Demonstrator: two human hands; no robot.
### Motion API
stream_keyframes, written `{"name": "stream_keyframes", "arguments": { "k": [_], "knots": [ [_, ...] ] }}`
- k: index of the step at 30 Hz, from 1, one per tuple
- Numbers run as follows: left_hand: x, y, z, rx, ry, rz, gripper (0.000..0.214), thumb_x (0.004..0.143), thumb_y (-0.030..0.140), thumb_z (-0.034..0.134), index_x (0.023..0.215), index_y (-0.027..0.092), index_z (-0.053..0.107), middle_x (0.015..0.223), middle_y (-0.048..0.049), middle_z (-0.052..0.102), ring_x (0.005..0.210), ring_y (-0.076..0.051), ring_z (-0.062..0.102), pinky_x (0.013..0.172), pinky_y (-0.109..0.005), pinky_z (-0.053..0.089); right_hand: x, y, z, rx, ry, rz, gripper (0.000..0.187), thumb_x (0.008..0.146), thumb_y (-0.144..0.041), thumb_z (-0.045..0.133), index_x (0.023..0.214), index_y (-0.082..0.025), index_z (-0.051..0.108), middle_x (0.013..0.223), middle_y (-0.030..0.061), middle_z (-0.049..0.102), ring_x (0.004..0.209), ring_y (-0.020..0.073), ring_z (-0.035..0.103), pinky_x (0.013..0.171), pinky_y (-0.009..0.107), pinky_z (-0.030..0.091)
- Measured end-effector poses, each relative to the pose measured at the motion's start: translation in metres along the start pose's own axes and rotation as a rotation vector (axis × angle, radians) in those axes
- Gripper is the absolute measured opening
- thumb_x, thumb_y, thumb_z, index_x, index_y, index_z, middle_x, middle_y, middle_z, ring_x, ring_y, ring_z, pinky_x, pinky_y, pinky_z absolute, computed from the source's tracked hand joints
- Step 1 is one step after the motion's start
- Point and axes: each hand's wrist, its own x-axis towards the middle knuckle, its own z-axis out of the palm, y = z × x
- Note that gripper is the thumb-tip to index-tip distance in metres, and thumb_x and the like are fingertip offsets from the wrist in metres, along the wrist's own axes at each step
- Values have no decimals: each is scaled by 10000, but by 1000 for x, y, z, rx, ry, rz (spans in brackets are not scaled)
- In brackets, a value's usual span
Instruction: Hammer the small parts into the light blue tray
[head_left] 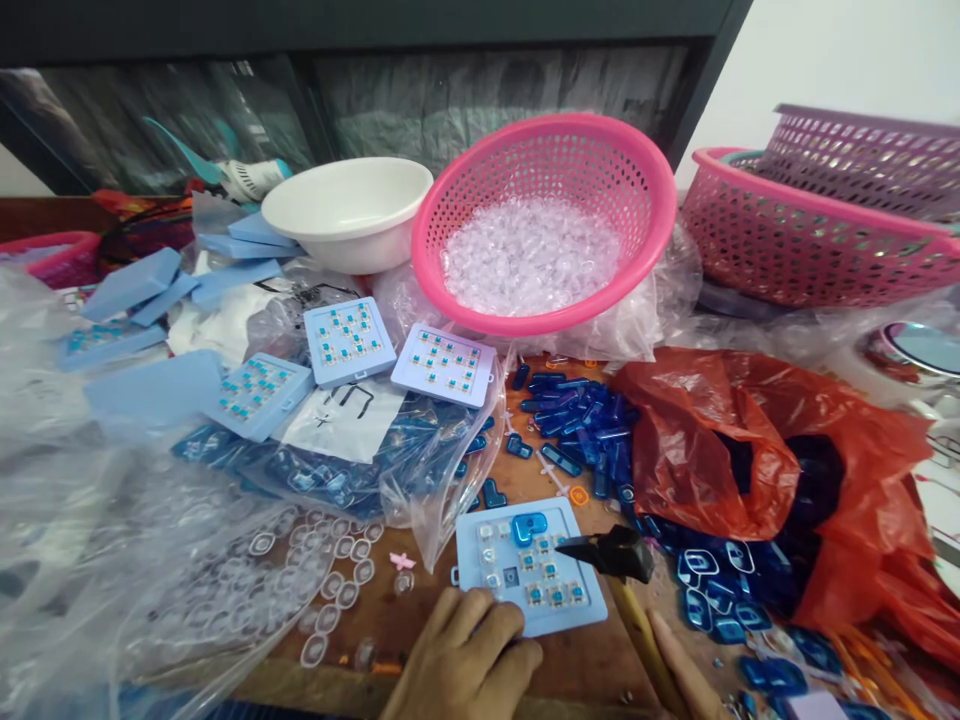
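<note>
We found the wooden workbench [585, 665] crowded, with a pale blue keypad board [579, 612] lying near its front edge, loose blue key caps [581, 430] spilled beside a red plastic bag [750, 450], clear bags [150, 560] sprawled left, and a pink basket [651, 200] and white bowl [349, 215] standing behind.

The bottom edge is cutting off the right hand [679, 665], leaving only one finger showing beside the hammer handle [636, 620], so its grip is escaping view. The red bag [705, 450] is hiding most of the dark pieces [814, 485] inside it. The right edge is cropping the purple basket [862, 160], and the clear bags [90, 560] at left are blurring out.
</note>
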Motion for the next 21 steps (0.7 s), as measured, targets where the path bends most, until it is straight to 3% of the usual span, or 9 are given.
{"name": "stream_keyframes", "arguments": {
  "k": [4,7,9,17,21],
  "knots": [
    [11,4,-29,-295,-189,-197,155,985,181,485,1004,234,630,877,-17,662,823,-154,596,721,-242,490,44,8,19,-17,29,53,381,887,-516,558,1015,-209,744,816,35,796,691,174,754,620,281,620],
    [17,4,-43,-370,-162,-267,140,953,138,536,1005,234,624,903,-13,673,860,-147,618,763,-226,508,72,13,35,-17,52,83,417,936,-484,439,906,-258,787,519,-6,720,576,188,741,469,238,576],
    [21,1,-44,-346,-130,-274,168,945,105,529,1005,234,619,923,-10,672,885,-148,614,786,-232,500,72,9,35,-23,62,95,419,944,-466,417,921,-271,787,433,-23,673,492,179,715,418,227,549],
    [47,-15,-34,-257,-207,-188,253,944,62,430,966,223,624,938,-9,665,879,-171,565,757,-270,464,30,-41,3,-74,35,104,330,897,-417,547,1075,-226,750,777,24,797,672,214,759,570,285,608],
    [54,-6,-34,-83,-305,-213,350,886,13,387,1082,210,600,902,-30,660,850,-210,566,708,-312,463,20,-78,4,-83,20,95,327,873,-418,617,1143,-253,700,1041,42,779,931,218,743,843,366,607]
  ]
}}
